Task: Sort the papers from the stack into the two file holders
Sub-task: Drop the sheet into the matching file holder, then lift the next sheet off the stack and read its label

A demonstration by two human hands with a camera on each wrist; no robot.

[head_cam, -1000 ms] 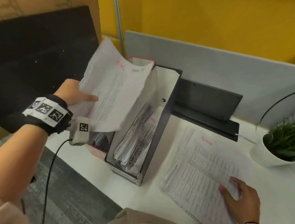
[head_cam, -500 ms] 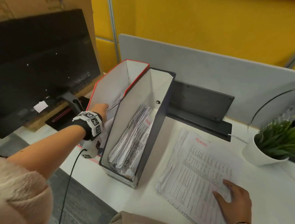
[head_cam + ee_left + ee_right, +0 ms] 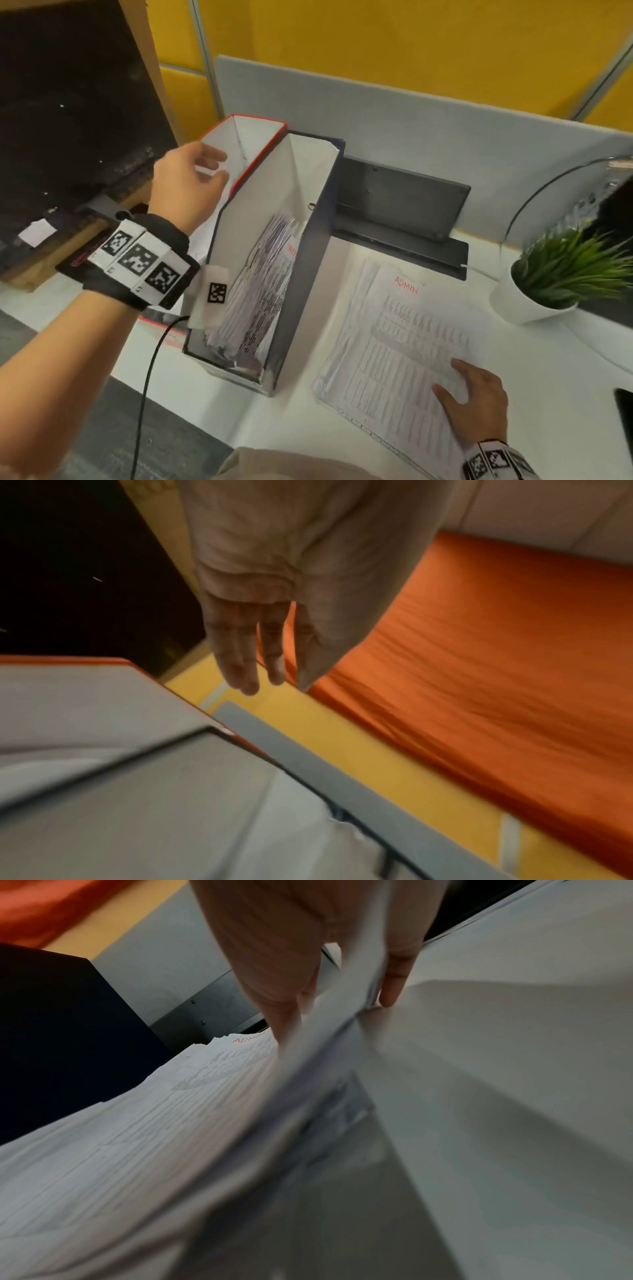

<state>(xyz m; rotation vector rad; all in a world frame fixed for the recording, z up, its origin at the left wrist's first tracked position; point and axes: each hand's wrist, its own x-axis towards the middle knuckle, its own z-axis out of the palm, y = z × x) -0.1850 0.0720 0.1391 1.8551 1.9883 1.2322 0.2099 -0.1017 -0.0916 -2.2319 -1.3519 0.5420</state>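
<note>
While poised empty and slack-fingered above red-edged file holder (image 3: 239, 144), left grip (image 3: 186, 181) released; right grip (image 3: 476, 401) pinching raised corner of "ADMIN" stack (image 3: 400, 342) on bench (image 3: 301, 418), beside paper-filled dark file holder (image 3: 301, 246).

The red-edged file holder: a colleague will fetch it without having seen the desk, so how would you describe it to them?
On the white desk, two upright file holders stand side by side in front of the grey partition. Take the red-edged file holder, the one farther from the potted plant, next to the dark monitor. Its neighbour, the dark-edged holder, has a black rim.
</note>
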